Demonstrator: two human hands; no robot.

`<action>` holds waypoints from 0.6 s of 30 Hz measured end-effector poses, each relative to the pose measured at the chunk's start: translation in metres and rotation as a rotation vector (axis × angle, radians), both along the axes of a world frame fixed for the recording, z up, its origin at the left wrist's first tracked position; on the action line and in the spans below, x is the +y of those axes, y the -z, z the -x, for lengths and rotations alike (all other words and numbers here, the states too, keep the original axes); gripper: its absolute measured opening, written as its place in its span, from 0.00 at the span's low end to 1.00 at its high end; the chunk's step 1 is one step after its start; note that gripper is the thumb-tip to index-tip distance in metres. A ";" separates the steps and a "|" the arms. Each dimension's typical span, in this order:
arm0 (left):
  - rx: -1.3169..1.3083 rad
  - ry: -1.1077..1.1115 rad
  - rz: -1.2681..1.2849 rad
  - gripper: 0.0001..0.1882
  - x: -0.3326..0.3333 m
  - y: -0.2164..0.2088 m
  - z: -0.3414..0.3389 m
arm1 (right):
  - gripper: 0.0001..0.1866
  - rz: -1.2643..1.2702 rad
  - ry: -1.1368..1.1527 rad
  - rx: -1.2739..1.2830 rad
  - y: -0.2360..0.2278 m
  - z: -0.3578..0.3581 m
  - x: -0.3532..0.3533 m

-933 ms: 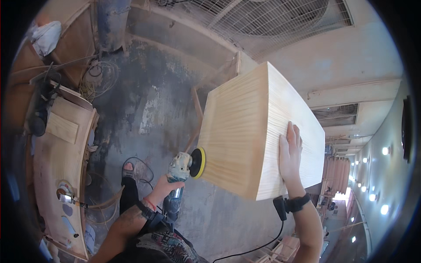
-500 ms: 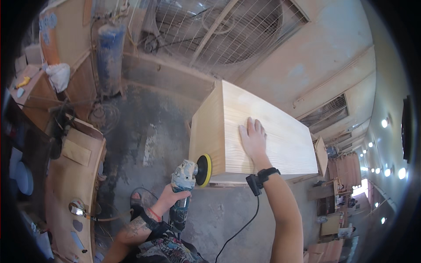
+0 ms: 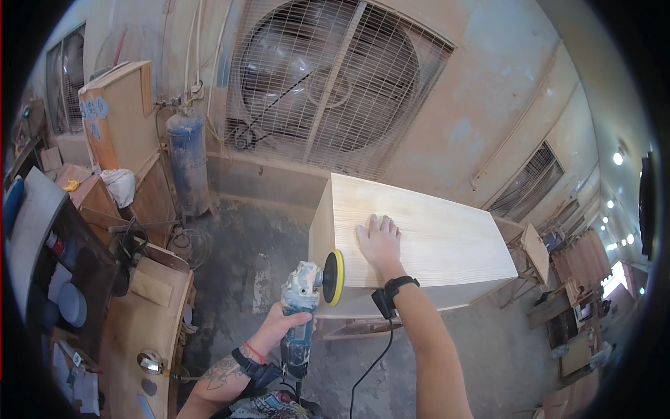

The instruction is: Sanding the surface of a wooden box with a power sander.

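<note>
A pale wooden box [image 3: 436, 230] lies in front of me, its broad grained face turned up. My right hand [image 3: 381, 244] rests flat on that face near its left end, fingers spread. In my left hand [image 3: 278, 329] is a worn teal and grey angle grinder [image 3: 299, 335], gripped round its body and held upright. A round sanding pad [image 3: 336, 278] with a yellow edge is fitted to its head. The pad stands on edge at the box's near left corner; whether it touches the wood I cannot tell.
Behind the box, a large caged fan [image 3: 328, 84] is set in the wall. A blue cylinder tank [image 3: 187, 160] stands at the back left. On the left is a wooden bench [image 3: 150, 321] with a tape roll [image 3: 150, 361] on it. A black cable [image 3: 370, 366] hangs from my right wrist device.
My view has tilted upward, showing more of the fan and wall. The grinder's pad has shifted from the box's left end toward its near corner. My right palm stays on the box.
</note>
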State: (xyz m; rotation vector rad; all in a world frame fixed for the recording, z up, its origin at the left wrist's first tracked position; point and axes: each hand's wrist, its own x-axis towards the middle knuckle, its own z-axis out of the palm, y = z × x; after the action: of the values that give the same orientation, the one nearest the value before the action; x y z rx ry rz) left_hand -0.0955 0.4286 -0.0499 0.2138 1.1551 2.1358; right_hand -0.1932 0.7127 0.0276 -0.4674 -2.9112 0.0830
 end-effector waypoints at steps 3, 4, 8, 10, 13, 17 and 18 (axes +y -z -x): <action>0.012 -0.015 0.030 0.18 0.000 -0.006 -0.002 | 0.39 0.004 0.001 0.000 0.000 -0.002 0.002; 0.014 -0.008 0.036 0.18 0.002 -0.007 -0.001 | 0.39 0.006 -0.003 -0.010 0.000 -0.002 0.003; 0.004 -0.011 0.005 0.16 0.002 -0.008 0.006 | 0.39 0.019 0.006 -0.017 -0.003 -0.002 -0.001; -0.003 -0.011 0.014 0.17 0.005 -0.006 0.008 | 0.38 0.010 -0.004 -0.011 0.001 -0.003 0.002; -0.018 -0.033 0.029 0.19 0.009 0.000 0.024 | 0.38 0.012 -0.001 -0.023 0.000 0.000 -0.002; 0.023 -0.092 0.073 0.20 0.014 0.012 0.039 | 0.38 -0.027 -0.023 0.054 0.008 -0.002 0.003; 0.037 -0.092 0.070 0.20 0.016 0.012 0.045 | 0.38 -0.026 -0.024 0.067 0.009 -0.001 0.004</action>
State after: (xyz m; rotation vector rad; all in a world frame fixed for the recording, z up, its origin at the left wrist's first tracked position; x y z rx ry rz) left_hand -0.1407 0.4448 -0.0619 0.1726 1.2811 2.1751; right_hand -0.1923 0.7163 0.0188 -0.4173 -2.8488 0.0631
